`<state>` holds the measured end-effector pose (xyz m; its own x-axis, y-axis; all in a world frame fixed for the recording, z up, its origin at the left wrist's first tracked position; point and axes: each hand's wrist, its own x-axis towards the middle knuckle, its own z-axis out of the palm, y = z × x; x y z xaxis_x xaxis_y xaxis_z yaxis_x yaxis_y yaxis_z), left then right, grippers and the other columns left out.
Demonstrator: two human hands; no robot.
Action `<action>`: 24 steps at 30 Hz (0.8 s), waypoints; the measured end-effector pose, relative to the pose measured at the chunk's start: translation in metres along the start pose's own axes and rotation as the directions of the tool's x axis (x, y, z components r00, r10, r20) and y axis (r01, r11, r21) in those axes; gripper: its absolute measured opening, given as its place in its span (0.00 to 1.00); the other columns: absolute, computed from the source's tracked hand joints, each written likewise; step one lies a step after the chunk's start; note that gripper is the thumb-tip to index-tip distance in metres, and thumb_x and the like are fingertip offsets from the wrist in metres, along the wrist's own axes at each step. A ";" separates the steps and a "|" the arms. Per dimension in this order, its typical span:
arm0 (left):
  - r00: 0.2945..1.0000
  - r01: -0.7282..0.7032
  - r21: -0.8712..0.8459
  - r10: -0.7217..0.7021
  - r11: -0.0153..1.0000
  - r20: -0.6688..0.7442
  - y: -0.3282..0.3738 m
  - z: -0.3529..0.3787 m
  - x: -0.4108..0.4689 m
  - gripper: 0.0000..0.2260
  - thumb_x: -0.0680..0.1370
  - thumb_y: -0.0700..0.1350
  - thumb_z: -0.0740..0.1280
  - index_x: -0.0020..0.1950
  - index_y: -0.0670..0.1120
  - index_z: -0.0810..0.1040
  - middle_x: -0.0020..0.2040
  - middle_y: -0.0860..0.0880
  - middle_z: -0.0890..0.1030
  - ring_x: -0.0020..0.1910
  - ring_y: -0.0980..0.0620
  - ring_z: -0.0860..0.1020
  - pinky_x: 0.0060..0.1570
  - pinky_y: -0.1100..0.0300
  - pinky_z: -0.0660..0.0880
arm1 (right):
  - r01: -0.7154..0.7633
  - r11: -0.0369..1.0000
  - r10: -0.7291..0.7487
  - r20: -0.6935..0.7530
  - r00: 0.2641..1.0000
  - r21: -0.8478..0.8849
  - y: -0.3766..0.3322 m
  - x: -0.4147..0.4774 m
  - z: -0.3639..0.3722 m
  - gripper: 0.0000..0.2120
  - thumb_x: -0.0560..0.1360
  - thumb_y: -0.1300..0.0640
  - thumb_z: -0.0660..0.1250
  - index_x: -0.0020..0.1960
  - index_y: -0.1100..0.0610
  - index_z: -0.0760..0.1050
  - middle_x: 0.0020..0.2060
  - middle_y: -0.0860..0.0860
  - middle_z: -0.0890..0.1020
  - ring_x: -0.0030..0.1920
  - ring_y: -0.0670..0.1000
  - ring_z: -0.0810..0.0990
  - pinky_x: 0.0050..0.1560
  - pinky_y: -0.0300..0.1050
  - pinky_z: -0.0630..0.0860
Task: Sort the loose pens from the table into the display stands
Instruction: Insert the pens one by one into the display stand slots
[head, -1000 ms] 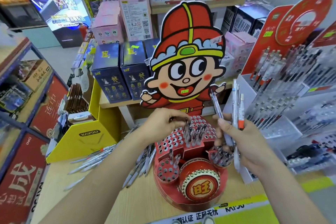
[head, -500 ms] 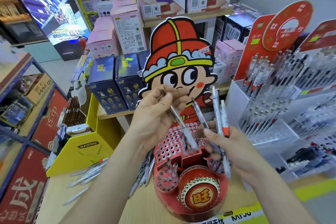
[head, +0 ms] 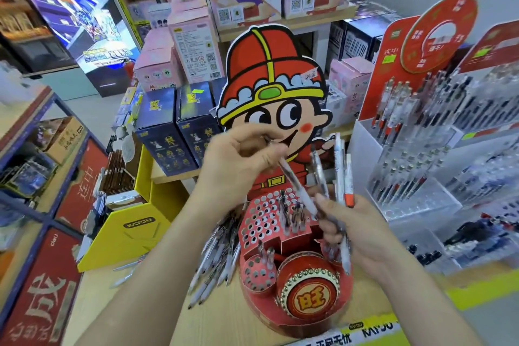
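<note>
My left hand [head: 238, 166] pinches the upper end of one white pen [head: 297, 188] that slants down to the right above the red cartoon display stand [head: 295, 284]. My right hand [head: 356, 230] grips a bunch of pens [head: 341, 174], one with an orange grip, fanned upward to the right of the stand. The stand's hole grid [head: 264, 222] has a few pens standing in it. Several loose pens [head: 216, 258] lie on the wooden table [head: 134, 303] left of the stand.
A clear acrylic pen display [head: 415, 177] with red backing stands at the right. A yellow box [head: 126, 230] sits at the left, dark blue boxes [head: 179, 132] behind. A blue-framed shelf [head: 33, 177] runs along the left edge.
My left hand rose from the stand's hole grid and took one pen from the bunch; it now pinches that pen above the stand. My right hand kept the bunch and stayed beside the stand.
</note>
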<state>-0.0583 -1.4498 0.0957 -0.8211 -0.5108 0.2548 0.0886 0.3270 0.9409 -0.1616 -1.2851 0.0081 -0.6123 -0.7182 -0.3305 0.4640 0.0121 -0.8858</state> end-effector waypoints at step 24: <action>0.961 -0.123 0.529 -0.033 0.840 0.275 -0.061 0.016 0.016 0.13 0.70 0.57 0.68 0.46 0.53 0.86 0.40 0.53 0.81 0.45 0.57 0.75 0.47 0.57 0.74 | 0.041 0.986 -0.053 -0.071 0.996 -0.162 -0.003 -0.001 -0.024 0.07 0.78 0.63 0.67 0.51 0.59 0.83 0.29 0.53 0.74 0.30 0.49 0.73 0.26 0.38 0.69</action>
<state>-0.0863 -1.4654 0.0385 -0.9470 -0.2827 0.1527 -0.1230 0.7580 0.6405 -0.1775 -1.2678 0.0036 -0.6798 -0.6667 -0.3056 0.3289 0.0952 -0.9395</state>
